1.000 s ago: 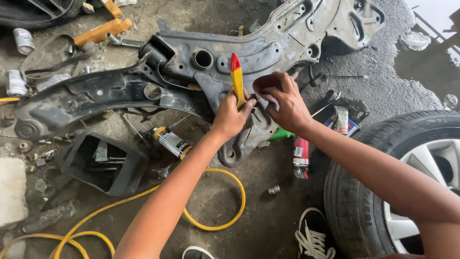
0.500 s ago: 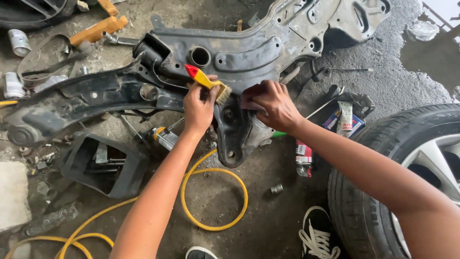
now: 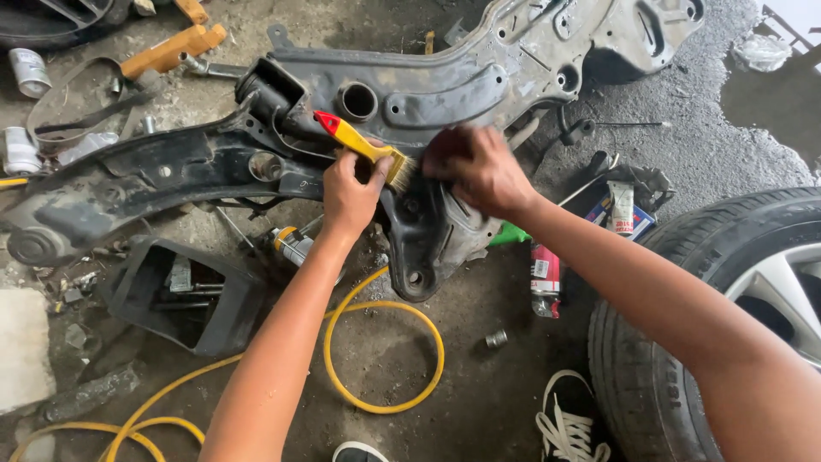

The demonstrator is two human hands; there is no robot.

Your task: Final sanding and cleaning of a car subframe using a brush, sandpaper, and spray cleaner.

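Bristles now meet metal: in the head view the paintbrush (image 3: pixel 366 146), upright a second ago, lies tipped over, its red-tipped yellow handle slanting up to the left and its bristles on the grimy car subframe (image 3: pixel 410 94), so the brushing looks under way. The left hand (image 3: pixel 349 195) is curled tight round the handle at the subframe's middle; the right hand (image 3: pixel 479 169) presses flat on the subframe just right of the bristles, and I cannot tell whether it pinches anything.

Counted around the subframe: one brush, two hands, one yellow hose (image 3: pixel 376 402) below, one tyre (image 3: pixel 684 325) at lower right, one red spray can (image 3: pixel 544 278) beside it, one black tray (image 3: pixel 184 295) at lower left.
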